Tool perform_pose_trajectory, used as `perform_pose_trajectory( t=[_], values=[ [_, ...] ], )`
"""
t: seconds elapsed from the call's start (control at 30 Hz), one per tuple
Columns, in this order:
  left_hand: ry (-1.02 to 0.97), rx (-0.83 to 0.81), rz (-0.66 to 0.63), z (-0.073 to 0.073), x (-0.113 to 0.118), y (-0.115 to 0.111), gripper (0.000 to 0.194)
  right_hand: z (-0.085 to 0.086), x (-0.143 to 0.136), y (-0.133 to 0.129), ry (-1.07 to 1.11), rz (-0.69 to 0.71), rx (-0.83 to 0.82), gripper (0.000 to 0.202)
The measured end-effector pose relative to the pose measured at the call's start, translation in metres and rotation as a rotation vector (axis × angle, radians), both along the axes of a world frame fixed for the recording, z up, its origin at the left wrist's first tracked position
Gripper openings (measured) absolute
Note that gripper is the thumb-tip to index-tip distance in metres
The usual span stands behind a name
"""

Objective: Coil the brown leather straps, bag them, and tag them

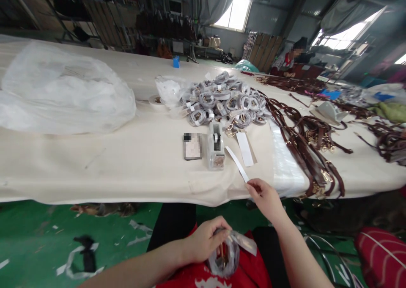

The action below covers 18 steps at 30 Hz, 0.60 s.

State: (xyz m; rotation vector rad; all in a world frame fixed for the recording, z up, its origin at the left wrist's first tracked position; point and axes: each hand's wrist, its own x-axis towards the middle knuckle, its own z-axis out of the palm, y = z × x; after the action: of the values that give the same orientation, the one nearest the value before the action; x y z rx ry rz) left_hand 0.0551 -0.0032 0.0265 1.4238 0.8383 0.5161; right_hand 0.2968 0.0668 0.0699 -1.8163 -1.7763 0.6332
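Note:
My left hand (207, 239) is closed on a coiled strap in clear plastic wrap (226, 260), held low over my lap; a loose end of the wrap sticks out to the right. At the table's front edge, my right hand (264, 197) pinches the near end of a narrow white paper strip (237, 163). Just left of the strip stands a tape dispenser (216, 146). A wider white paper piece (245, 148) lies to the strip's right. Behind the dispenser is a heap of wrapped coiled straps (225, 97), some with small white labels.
Brown straps with metal clasps (304, 148) cover the table's right part, partly on clear plastic sleeves (287, 165). A large translucent plastic bag (66, 91) fills the left. A small dark-edged card or box (192, 147) lies beside the dispenser. Another person (288, 61) is at the far right.

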Motion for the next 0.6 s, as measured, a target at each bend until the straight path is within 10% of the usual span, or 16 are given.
perform_pose_trajectory(
  t=[0.3, 0.6],
  values=[
    [-0.095, -0.126, 0.144, -0.006, -0.022, -0.008, 0.057, -0.023, -0.018, 0.055, -0.179, -0.103, 0.133, 0.022],
    [-0.272, -0.403, 0.266, -0.008, -0.02, -0.011, 0.053, 0.025, -0.005, -0.028, 0.014, 0.119, 0.005, 0.027]
  ],
)
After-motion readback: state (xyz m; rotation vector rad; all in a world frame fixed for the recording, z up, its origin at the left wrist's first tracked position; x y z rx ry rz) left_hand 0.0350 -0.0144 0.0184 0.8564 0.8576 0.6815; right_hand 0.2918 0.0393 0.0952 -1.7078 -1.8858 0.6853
